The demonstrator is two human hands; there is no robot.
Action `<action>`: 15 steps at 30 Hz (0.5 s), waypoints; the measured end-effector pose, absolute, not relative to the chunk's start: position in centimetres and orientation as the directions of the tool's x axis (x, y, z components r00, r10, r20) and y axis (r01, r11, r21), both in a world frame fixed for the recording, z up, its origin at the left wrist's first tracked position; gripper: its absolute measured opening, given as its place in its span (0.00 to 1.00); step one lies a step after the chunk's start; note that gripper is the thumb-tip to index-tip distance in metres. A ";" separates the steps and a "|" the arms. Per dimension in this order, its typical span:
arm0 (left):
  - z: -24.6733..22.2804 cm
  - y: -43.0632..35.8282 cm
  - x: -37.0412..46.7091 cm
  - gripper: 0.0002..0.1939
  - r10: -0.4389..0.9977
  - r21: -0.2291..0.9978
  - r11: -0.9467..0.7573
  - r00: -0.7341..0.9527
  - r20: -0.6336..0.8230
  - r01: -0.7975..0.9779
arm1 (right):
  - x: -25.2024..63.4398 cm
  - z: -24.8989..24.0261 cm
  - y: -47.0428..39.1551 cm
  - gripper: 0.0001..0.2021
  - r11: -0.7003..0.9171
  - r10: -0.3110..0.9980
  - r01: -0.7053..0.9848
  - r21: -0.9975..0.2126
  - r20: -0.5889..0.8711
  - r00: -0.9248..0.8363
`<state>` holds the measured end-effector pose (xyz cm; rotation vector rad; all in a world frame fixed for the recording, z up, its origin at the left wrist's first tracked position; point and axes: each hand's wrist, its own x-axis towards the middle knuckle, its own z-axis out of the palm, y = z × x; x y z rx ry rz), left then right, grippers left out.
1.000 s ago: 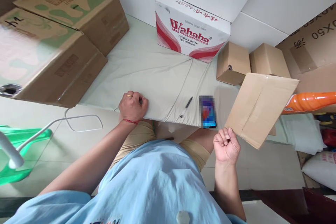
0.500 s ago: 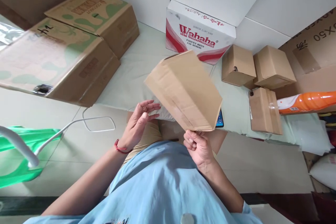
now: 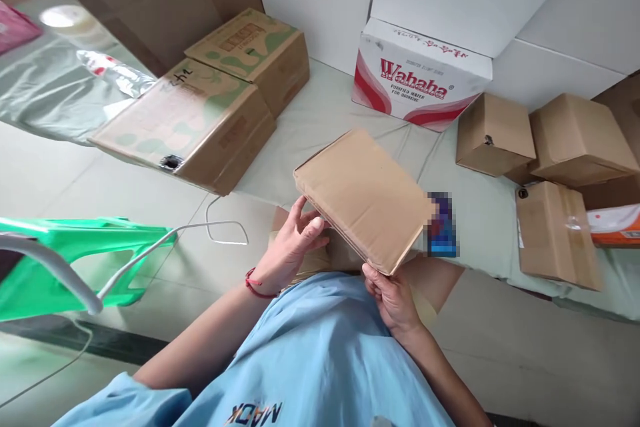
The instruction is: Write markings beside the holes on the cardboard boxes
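Note:
A flattened brown cardboard box (image 3: 363,197) is held at a slant in front of me, over the edge of the cloth-covered surface. My right hand (image 3: 393,297) pinches its near corner, thumb on top. At its left edge is my left hand (image 3: 300,237), open, with the fingers apart and the fingertips at or just under the edge; whether they bear any weight I cannot tell. A red cord bracelet (image 3: 257,285) circles the left wrist. Just right of the cardboard lies a phone-like dark blue thing (image 3: 445,240), partly blurred out.
A white and red Wahaha carton (image 3: 420,77) stands at the back. Large printed cartons (image 3: 200,113) fill the left side. Small brown boxes (image 3: 555,233) are on the right. A green plastic stool (image 3: 145,257) stands on the floor at left, behind a white bent tube (image 3: 80,283).
The cardboard box has turned and now shows one broad flat face. My left hand has come up to its left edge. My view has swung left.

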<state>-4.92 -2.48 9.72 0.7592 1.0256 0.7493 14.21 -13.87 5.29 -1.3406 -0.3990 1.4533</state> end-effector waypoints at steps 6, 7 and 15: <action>9.8 -2.7 -3.5 0.45 0.830 0.804 0.515 0.409 -0.380 -0.298 | 16.0 5.6 -15.2 0.27 -0.276 0.845 -0.544 -0.793 -0.469 0.256; 9.6 -2.8 -3.5 0.41 0.840 0.810 0.497 0.406 -0.360 -0.310 | 16.6 5.6 -15.5 0.27 -0.255 0.859 -0.558 -0.790 -0.450 0.245; 8.4 -3.5 -5.0 0.34 0.889 0.882 0.325 0.428 -0.163 -0.341 | 21.4 3.4 -19.2 0.29 -0.243 0.932 -0.569 -0.786 -0.351 0.087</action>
